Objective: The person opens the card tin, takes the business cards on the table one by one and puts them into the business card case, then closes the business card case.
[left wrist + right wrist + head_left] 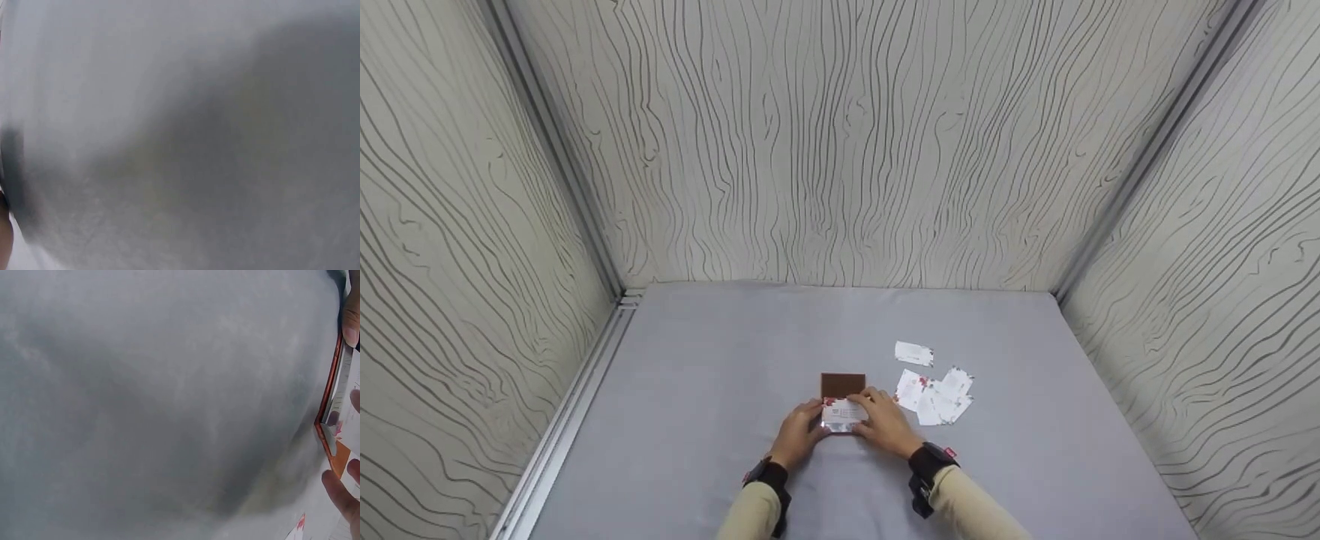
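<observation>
A small brown card holder (843,385) lies opened out on the table, its upper half bare. Across its lower half is a white card (843,409) with red print at one corner. My left hand (797,433) grips the holder's left edge, thumb near the lower corner. From the right, my right hand (887,425) pinches the card between thumb and fingers. The right wrist view shows the holder's brown rim (328,389), a clear sleeve along it and part of the card (350,430). Only a fingertip (4,236) enters the left wrist view.
Several loose white cards with red marks (934,397) overlap to the right of the holder. Another card (914,353) lies apart behind them. Grey cloth (720,360) covers the table, and wood-patterned panels (840,150) stand at the back and both sides.
</observation>
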A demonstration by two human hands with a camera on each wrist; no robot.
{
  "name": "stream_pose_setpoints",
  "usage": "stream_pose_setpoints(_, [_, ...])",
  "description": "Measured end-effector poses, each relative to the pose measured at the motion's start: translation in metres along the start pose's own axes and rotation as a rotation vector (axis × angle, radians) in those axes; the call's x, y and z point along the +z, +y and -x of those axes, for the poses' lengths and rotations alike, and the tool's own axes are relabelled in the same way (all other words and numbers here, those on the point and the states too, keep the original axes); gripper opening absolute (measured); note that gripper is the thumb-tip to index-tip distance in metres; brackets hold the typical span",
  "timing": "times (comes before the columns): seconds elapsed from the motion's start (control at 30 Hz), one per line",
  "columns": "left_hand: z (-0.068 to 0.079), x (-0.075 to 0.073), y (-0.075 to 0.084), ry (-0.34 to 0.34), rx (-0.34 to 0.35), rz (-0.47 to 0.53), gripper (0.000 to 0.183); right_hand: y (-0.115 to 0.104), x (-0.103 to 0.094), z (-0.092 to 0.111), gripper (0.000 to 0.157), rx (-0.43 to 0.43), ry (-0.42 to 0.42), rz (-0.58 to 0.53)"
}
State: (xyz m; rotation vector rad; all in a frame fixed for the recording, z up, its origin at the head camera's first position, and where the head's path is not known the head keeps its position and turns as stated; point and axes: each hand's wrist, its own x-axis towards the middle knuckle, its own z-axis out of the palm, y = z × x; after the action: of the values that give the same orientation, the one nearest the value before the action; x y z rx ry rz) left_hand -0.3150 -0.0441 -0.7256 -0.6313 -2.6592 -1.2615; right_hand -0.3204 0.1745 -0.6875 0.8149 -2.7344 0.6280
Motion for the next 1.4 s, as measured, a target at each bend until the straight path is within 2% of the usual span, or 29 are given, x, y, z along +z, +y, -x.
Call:
stream_pose_setpoints(0.2, [0.001, 0.0, 0.0, 0.007, -0.002, -0.005, 0.042, -0.001, 0.002, 0.003, 0.061, 0.014, -0.048, 0.037])
stream_pose_setpoints(0.47, [0.0, 0.0, 0.001, 0.009, -0.004, 0.021, 0.043, 0.001, 0.006, 0.006, 0.051, 0.008, -0.052, 0.067])
stream_pose_setpoints(0.67, [-0.001, -0.002, 0.003, -0.012, -0.046, 0.058, 0.044, 0.0, 0.008, 0.007, 0.049, 0.01, -0.053, 0.087])
stream_pose_setpoints(0.73, [0.0, -0.002, 0.002, -0.014, -0.048, 0.063, 0.044, -0.001, 0.008, 0.008, 0.049, 0.017, -0.06, 0.084])
stream_pose_setpoints(0.93, [0.001, -0.001, 0.0, 0.005, 0.004, 0.036, 0.043, -0.002, 0.008, 0.01, 0.047, 0.072, -0.098, 0.034])
stream_pose_setpoints(1.4, [0.0, -0.002, 0.001, -0.005, -0.009, 0.038, 0.044, -0.005, 0.006, 0.011, 0.046, 0.087, -0.125, 0.024])
